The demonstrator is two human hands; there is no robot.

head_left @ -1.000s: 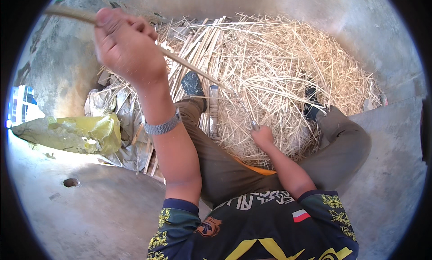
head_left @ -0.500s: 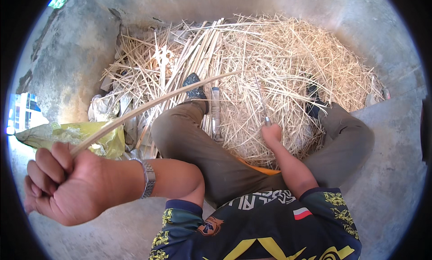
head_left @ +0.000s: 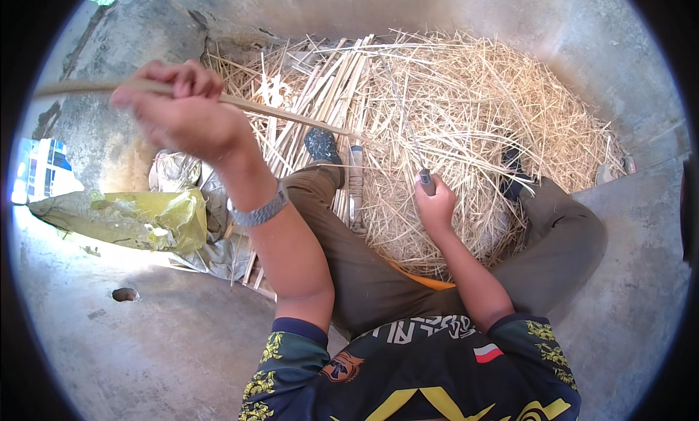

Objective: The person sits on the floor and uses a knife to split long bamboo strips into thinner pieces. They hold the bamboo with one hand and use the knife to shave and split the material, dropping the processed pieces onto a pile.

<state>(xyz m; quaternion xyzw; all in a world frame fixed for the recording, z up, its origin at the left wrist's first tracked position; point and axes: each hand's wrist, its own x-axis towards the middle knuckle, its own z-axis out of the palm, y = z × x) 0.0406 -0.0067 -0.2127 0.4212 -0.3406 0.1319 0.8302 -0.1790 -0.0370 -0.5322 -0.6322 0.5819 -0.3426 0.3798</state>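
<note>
My left hand (head_left: 182, 108) is raised at the upper left, fingers wrapped around a long pale strip (head_left: 291, 116) that looks like split bamboo. The strip passes through the fist, one end reaching past the left side and the other sloping down toward the straw between my feet. My right hand (head_left: 437, 206) grips the dark handle of a knife (head_left: 426, 178) low between my knees. Its thin blade points away over a heap of shavings (head_left: 459, 130), and the tip is hard to make out against them.
Long split strips (head_left: 338, 79) lie piled beyond my left foot (head_left: 320, 146). Beside that leg rests a long tool with a wrapped grip (head_left: 356, 191). A yellow sack (head_left: 175, 221) lies at left, near a hole in the concrete floor (head_left: 125, 295). Concrete walls (head_left: 437, 9) stand behind the heap.
My left hand has swung up and forward from the lower left with the strip, which now slopes the other way. My right hand with the knife has shifted slightly back.
</note>
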